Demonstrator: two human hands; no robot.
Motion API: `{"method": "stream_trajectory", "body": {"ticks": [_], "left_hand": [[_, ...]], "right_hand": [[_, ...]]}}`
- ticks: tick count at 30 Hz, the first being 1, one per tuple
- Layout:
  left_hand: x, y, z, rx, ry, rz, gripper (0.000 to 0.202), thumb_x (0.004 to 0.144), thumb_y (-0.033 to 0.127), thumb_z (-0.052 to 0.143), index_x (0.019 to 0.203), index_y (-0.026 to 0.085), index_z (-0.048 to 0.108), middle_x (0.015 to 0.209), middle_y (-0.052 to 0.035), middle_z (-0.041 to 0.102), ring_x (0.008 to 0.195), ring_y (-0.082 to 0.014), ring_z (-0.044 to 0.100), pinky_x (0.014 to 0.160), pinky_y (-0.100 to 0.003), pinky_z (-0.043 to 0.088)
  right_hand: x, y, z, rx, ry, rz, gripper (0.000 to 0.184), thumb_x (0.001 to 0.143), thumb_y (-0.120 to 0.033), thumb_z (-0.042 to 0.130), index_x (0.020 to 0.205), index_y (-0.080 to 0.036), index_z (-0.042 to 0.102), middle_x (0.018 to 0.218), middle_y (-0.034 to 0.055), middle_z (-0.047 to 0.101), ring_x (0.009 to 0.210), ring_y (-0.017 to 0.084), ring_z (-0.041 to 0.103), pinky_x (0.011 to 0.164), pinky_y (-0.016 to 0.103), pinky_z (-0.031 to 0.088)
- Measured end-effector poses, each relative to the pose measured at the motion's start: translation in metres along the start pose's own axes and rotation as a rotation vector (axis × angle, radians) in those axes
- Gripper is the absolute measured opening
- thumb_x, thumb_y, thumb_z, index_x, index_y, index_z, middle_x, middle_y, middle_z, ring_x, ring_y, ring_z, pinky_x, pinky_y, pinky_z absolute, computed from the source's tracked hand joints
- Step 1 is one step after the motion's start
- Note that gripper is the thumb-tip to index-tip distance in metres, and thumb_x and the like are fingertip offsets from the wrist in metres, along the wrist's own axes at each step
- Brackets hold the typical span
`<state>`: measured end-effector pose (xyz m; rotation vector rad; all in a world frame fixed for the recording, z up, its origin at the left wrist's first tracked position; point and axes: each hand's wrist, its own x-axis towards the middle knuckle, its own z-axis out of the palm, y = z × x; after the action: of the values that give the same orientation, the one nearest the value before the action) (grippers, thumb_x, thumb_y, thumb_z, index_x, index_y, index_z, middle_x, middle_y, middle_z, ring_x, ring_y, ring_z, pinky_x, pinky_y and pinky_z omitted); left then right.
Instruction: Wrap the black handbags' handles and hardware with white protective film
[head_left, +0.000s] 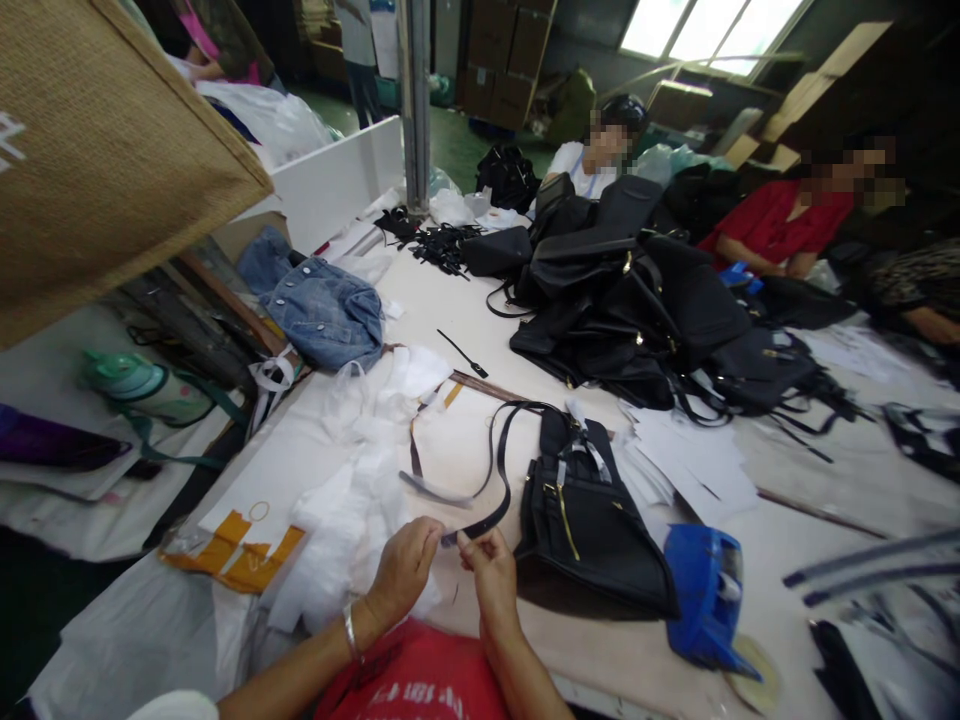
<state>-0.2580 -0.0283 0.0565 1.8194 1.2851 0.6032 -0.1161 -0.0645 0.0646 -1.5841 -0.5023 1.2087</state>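
Note:
My left hand (403, 570) and my right hand (491, 572) meet near the front edge of the white table (525, 330). Both pinch the end of a black strap (501, 470). The strap loops up and back to a black handbag (592, 520) lying just right of my hands. Crumpled white wrapping (352, 520) lies under and left of my left hand. A bracelet sits on my left wrist.
A blue tape dispenser (705, 595) stands right of the handbag beside loose white paper sheets (690, 460). A pile of black bags (645, 300) fills the far middle. Denim cloth (322, 310) and a green bottle (142, 385) lie left. Two seated people work across the table.

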Motion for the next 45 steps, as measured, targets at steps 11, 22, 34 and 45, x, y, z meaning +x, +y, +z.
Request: {"method": "stream_trajectory", "body": {"ticks": [11, 22, 34, 45], "left_hand": [[0.009, 0.003, -0.006, -0.298, -0.096, -0.184, 0.028, 0.09, 0.042, 0.044, 0.078, 0.02, 0.057, 0.071, -0.0006, 0.06, 0.069, -0.0175, 0.054, 0.065, -0.027, 0.04], [0.011, 0.005, -0.005, -0.265, -0.068, -0.203, 0.027, 0.091, 0.04, 0.044, 0.075, 0.02, 0.054, 0.068, 0.0016, 0.058, 0.066, -0.0155, 0.053, 0.062, -0.025, 0.036], [0.023, 0.007, 0.002, -0.168, -0.043, -0.206, 0.025, 0.091, 0.038, 0.042, 0.075, 0.021, 0.053, 0.069, 0.0015, 0.058, 0.066, -0.0156, 0.052, 0.063, -0.025, 0.036], [0.039, 0.016, 0.015, -0.087, -0.062, -0.176, 0.023, 0.092, 0.036, 0.041, 0.079, 0.022, 0.053, 0.072, 0.0001, 0.06, 0.071, -0.0177, 0.056, 0.065, -0.026, 0.038]], "right_hand": [[0.01, 0.003, -0.008, 0.103, -0.158, 0.243, 0.04, 0.069, -0.056, 0.07, 0.075, -0.019, 0.058, 0.074, 0.0013, 0.062, 0.064, 0.013, 0.056, 0.054, 0.022, 0.044], [0.018, -0.002, -0.004, 0.278, -0.074, 0.26, 0.028, 0.067, -0.039, 0.074, 0.074, -0.021, 0.054, 0.065, -0.0041, 0.054, 0.062, 0.011, 0.054, 0.054, 0.018, 0.043], [0.046, -0.012, -0.005, 0.306, -0.034, 0.285, 0.03, 0.068, -0.045, 0.074, 0.076, -0.021, 0.057, 0.083, 0.0011, 0.066, 0.068, 0.014, 0.06, 0.056, 0.022, 0.045], [0.039, -0.002, -0.011, 0.386, -0.072, 0.371, 0.032, 0.073, -0.046, 0.071, 0.093, -0.023, 0.06, 0.096, 0.0034, 0.067, 0.082, 0.017, 0.063, 0.07, 0.027, 0.049]]}}
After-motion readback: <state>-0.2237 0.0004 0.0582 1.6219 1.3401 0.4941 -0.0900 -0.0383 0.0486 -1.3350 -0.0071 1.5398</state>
